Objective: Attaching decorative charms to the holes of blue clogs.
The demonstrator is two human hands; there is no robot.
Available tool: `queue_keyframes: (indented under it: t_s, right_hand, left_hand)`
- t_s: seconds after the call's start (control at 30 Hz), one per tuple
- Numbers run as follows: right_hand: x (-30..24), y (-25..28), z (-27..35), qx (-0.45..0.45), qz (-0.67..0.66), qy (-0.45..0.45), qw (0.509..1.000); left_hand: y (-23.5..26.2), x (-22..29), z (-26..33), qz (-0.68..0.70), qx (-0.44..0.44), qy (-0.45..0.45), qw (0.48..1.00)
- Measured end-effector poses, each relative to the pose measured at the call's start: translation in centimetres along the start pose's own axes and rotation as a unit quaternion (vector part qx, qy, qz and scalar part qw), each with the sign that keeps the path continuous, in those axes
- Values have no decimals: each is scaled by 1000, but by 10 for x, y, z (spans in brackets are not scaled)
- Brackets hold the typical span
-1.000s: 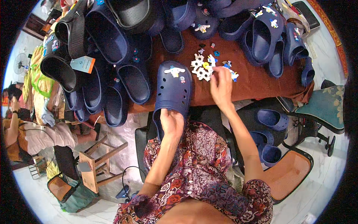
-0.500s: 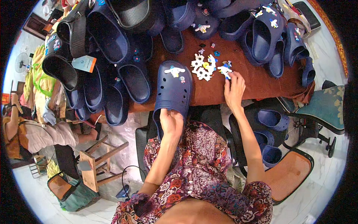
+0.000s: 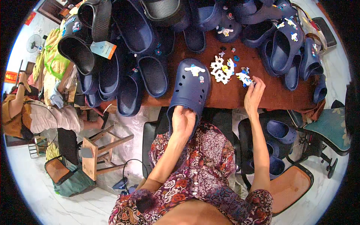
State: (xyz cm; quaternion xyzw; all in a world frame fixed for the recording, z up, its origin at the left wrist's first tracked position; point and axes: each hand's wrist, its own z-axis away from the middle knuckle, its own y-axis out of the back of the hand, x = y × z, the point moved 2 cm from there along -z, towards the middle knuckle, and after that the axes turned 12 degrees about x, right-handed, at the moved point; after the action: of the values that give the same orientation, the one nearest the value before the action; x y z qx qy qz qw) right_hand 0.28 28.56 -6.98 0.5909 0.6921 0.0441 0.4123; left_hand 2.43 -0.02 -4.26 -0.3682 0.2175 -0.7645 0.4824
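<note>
My left hand [image 3: 183,123] reaches into the foot opening of a navy clog [image 3: 187,90], gripping it toe up against the front of the table. The fingers inside are partly hidden. On its toe sit a white cartoon charm [image 3: 195,69] and a small round charm with a bow [image 3: 201,79]. To the right, my right hand [image 3: 255,93] has its fingers apart, with the tips beside a small heap of blue and white charms [image 3: 244,77]. Left of that heap lies a cluster of white flower-shaped charms [image 3: 221,75].
Navy and black clogs crowd both ends and the back of the brown-covered table [image 3: 232,98]; one bears a tag [image 3: 103,49]. More navy clogs [image 3: 281,132] lie by a chair [image 3: 330,129] at right. A wooden stool [image 3: 105,150] and another person [image 3: 45,116] are at left.
The view has shifted, so the table and clogs appear further right. My right hand has drawn slightly away to the right of the blue and white charms. My left hand still holds the clog.
</note>
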Motion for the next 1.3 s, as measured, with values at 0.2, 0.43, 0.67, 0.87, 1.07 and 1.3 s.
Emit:
queue_keyframes:
  t_s: [0.2,0.43,0.67,0.87,1.07,1.3]
  right_hand:
    - [27,-19,-35,-64,-40,-47,996]
    - [45,-31,-50,-107,4,-46,993]
    - [45,-32,-48,-127,-8,-73,989]
    - [51,-27,-43,-61,-110,-140,982]
    - [-24,-7,-41,-72,-185,-119,973]
    - [-131,16,-38,-148,-269,10,952]
  left_hand:
    - [19,3,-12,21,-99,22,995]
    - [1,5,-3,-2,-33,16,999]
    - [14,9,-12,43,-114,53,991]
    - [1,20,-2,42,-129,60,989]
    - [-3,19,-4,56,-54,93,993]
    - [-6,8,8,-5,-30,55,998]
